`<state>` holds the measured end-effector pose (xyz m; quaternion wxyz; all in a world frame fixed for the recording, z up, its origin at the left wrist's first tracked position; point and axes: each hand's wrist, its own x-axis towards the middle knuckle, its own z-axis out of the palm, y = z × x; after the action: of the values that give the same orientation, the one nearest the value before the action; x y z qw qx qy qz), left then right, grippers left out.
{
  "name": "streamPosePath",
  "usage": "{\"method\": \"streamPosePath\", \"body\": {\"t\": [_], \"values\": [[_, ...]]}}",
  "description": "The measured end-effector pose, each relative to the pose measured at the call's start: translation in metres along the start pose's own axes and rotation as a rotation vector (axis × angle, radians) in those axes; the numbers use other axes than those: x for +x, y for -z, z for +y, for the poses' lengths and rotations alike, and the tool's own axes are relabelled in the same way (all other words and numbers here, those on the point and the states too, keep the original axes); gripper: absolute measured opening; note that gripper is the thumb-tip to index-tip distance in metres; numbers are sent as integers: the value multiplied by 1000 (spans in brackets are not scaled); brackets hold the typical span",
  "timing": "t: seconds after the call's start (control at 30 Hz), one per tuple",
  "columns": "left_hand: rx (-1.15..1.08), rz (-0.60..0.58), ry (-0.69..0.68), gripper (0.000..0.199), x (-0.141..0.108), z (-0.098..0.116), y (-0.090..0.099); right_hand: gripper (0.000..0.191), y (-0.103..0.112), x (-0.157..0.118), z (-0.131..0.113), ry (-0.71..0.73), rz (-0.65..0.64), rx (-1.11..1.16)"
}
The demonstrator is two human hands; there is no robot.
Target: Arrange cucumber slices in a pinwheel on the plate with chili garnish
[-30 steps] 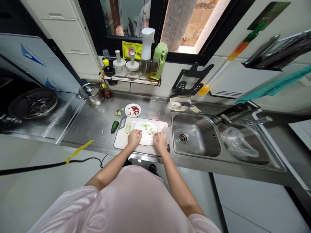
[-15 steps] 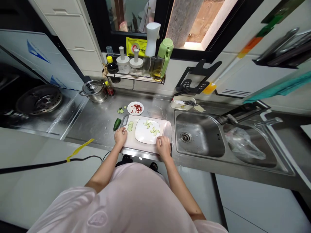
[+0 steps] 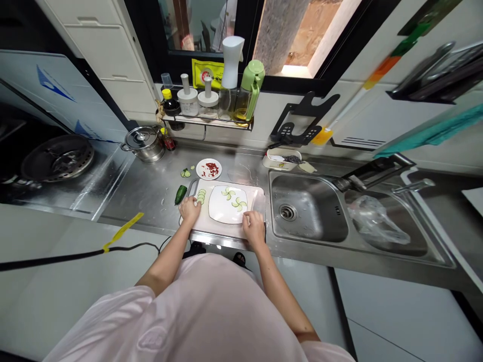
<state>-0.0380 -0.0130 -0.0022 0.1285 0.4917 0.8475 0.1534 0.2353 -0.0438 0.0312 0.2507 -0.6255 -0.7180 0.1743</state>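
On the pink cutting board [image 3: 204, 225] lies a white square plate [image 3: 225, 208] with two pinwheels of cucumber slices [image 3: 239, 203]. My left hand [image 3: 189, 211] is at the board's left side, its fingertips at the lower end of a row of cucumber slices [image 3: 202, 195]; whether it grips one is too small to tell. My right hand [image 3: 254, 226] rests closed at the plate's lower right corner, and what it holds, if anything, is hidden. A knife blade [image 3: 258, 201] lies at the board's right end. The cucumber piece [image 3: 180, 194] sits left of the board.
A round plate with red pieces [image 3: 209, 169] stands behind the board, with cucumber scraps [image 3: 185, 173] beside it. The steel pot [image 3: 145, 144] is at the back left. On the right are the sink [image 3: 309, 211] and a plastic bag [image 3: 375, 218]. A bottle rack [image 3: 211, 121] hangs above.
My left hand has moved slightly right, from the board's left edge to the lower end of the cucumber slice row. My right hand has stayed by the plate. The view has shifted slightly.
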Motion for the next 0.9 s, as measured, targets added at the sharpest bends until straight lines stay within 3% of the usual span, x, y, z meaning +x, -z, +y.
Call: {"method": "streamPosePath", "body": {"t": [0.3, 0.57, 0.73, 0.9], "values": [[-115, 63, 11, 15, 0, 3, -7, 21, -3, -1, 5, 28, 43, 37], [-644, 60, 97, 13, 6, -1, -11, 19, -5, -2, 6, 68, 88, 81], [-1062, -36, 151, 21, 8, 15, 8, 18, -6, 6, 0, 86, 116, 142], [-1262, -121, 54, 31, 2, 46, 42, 17, 5, 26, -25, 143, 145, 250]]}}
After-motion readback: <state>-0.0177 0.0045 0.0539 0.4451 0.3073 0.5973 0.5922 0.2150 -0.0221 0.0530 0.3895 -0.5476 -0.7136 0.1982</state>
